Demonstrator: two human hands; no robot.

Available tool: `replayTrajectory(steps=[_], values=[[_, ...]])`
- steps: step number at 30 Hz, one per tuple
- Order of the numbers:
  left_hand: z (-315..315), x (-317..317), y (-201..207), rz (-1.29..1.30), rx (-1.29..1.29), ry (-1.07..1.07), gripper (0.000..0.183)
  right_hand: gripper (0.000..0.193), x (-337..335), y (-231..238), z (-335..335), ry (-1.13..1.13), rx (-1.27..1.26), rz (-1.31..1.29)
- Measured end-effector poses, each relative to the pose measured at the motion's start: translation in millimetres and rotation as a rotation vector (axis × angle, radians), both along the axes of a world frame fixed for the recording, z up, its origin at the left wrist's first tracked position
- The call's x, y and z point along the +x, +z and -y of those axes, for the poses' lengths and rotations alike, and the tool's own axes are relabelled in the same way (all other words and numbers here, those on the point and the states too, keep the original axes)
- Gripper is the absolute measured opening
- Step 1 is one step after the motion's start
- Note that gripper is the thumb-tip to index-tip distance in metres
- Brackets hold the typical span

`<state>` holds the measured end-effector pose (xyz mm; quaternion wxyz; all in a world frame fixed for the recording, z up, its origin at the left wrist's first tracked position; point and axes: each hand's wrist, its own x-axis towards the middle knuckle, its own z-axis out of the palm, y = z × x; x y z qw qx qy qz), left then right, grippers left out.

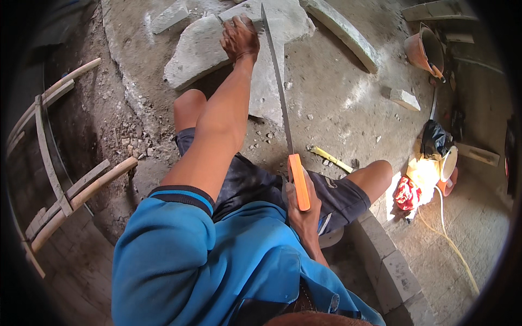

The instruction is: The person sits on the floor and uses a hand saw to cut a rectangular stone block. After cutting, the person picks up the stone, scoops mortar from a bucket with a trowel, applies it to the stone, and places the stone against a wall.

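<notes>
In my right hand (302,209) is a handsaw (295,179) with an orange handle. Its long thin blade points away from me, over the right part of a pale, dusty slab of lightweight block (198,57). Whether the teeth bite into the slab, I cannot tell. My left arm reaches forward, and my left hand (240,39) presses on the slab's far part with curled fingers, just left of the blade tip. A yellow stick-like tool (333,158) lies on the ground by my right knee.
A long pale block strip (345,35) and a small offcut (403,99) lie to the right, near an orange bucket (424,51). Wooden poles (81,195) stand left. Grey blocks (399,277) line the lower right, beside a pale hose (451,244). Rubble litters the ground.
</notes>
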<state>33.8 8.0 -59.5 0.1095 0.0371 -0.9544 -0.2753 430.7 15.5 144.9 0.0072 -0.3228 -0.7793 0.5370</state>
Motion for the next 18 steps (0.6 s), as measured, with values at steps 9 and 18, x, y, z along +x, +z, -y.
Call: replayTrajectory(steps=[9,18], values=[[-0.5,-13.5,-14.1,0.045,-0.009,0.125,0.041,0.049,-140.5,-65.0,-27.5,0.047,0.029,-0.072],[-0.9,-2.9,-29.5,-0.204,-0.105,0.074,0.044,0.048,-18.1,-19.6,1.5,-0.022,-0.038,-0.005]])
